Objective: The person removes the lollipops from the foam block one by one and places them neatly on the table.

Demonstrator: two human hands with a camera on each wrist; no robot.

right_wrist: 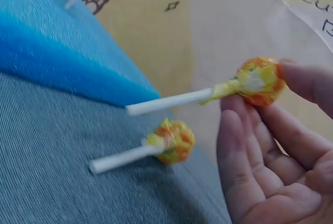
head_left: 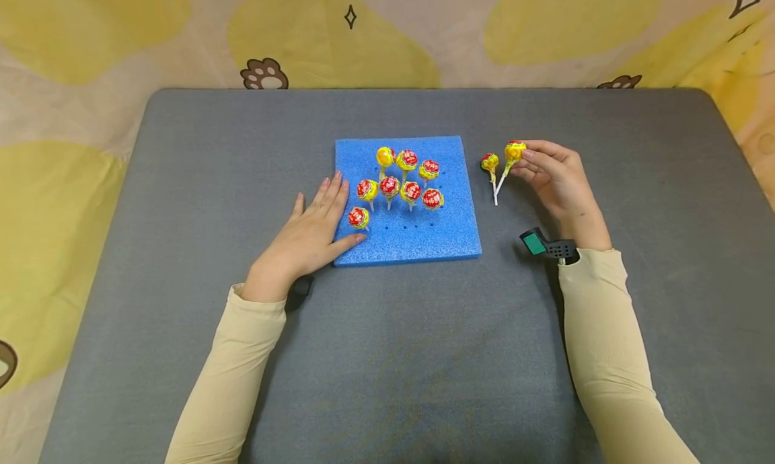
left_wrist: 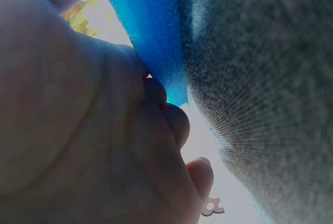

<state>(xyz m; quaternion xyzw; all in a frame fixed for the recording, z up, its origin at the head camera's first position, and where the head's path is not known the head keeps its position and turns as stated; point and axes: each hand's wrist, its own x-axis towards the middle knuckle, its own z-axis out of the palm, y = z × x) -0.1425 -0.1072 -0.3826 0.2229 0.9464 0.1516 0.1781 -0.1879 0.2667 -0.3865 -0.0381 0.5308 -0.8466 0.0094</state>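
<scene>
Yellow and orange wrapper on the held lollipop, and it's the round candy end that the right hand has in its grip, pinched between thumb and fingers. White stick is bare, pointing down and toward the foam. From the right wrist camera it looks lifted off the worktop, which is plain grey.

Just beside it, a second lollipop lies on the worktop, and from the head view the two sticks cross near their ends. Can't say if they actually touch.

Over on the other side, the left hand's grip is spread and pinching nothing: fingers pretty straight along the left edge of the blue foam block, thumb on its near left corner. Eight standing lollipops are stuck in that foam, three at the back, four across the middle, one at the front left, with small holes to the right of that last one.

Behind everything hangs a pale cloth with yellow blobs and paw prints.
</scene>
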